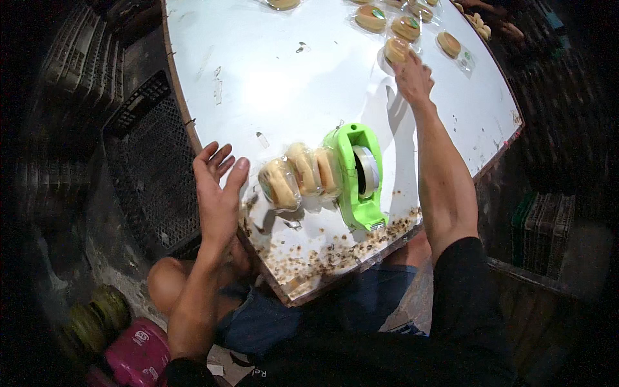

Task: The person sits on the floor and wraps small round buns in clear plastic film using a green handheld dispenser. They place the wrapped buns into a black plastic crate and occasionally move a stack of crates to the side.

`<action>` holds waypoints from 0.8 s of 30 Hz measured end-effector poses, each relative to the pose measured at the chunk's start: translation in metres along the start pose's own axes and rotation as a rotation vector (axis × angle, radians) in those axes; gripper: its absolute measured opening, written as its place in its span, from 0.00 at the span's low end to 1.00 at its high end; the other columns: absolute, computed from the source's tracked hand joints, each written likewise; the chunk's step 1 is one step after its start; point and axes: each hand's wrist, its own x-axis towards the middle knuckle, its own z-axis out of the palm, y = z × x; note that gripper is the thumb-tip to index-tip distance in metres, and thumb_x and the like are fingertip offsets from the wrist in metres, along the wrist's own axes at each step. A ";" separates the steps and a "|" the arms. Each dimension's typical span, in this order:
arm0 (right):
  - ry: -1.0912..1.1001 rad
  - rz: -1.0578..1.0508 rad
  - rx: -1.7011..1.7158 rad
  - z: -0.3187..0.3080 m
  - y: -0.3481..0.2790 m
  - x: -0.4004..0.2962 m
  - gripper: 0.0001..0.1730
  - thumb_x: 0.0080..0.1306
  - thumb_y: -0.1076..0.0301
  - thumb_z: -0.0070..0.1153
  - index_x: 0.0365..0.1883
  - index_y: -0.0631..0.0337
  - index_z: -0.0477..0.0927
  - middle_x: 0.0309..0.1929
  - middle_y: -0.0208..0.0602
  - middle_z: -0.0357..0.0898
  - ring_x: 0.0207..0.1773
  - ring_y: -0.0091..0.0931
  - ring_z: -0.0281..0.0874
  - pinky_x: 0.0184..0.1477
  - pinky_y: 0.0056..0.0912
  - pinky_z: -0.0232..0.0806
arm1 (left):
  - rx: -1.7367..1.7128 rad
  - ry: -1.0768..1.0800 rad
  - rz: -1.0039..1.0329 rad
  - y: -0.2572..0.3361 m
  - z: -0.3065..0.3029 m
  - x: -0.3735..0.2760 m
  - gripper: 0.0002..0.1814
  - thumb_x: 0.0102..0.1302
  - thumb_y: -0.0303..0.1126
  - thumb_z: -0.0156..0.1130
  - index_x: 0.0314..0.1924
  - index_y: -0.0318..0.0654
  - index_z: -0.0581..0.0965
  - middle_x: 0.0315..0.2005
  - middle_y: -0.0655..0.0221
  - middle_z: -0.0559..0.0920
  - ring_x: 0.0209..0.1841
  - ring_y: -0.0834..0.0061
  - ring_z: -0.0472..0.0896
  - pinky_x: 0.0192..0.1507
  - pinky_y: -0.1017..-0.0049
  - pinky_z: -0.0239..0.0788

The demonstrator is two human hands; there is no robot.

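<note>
Three buns in clear plastic wrap [303, 175] stand on edge in a row against a green tape dispenser [346, 159]. A roll of clear tape [369, 171] sits inside the dispenser. My left hand [217, 193] hovers at the table's left edge, fingers apart and holding nothing, a short way left of the row. Stretched far across the table, my right hand [415, 81] has its fingers on a wrapped bun [396, 50]. Whether the fingers are closed around it is hard to see. Other wrapped buns [371, 19] lie just beyond, some with green labels.
The white tabletop [309, 96] has dark stains along its near edge and scraps of tape. Black plastic crates [159, 169] stand on the left. A pink container [138, 353] is on the floor at lower left. Part of another person's arm [508, 29] shows at upper right.
</note>
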 end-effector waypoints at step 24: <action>0.296 -0.480 1.255 -0.189 -0.149 -0.310 0.09 0.65 0.71 0.58 0.41 0.63 0.74 0.47 0.43 0.72 0.49 0.32 0.74 0.52 0.35 0.69 | 0.103 0.139 1.036 0.049 -0.009 -0.102 0.16 0.70 0.43 0.53 0.44 0.40 0.81 0.42 0.59 0.78 0.48 0.65 0.74 0.52 0.66 0.65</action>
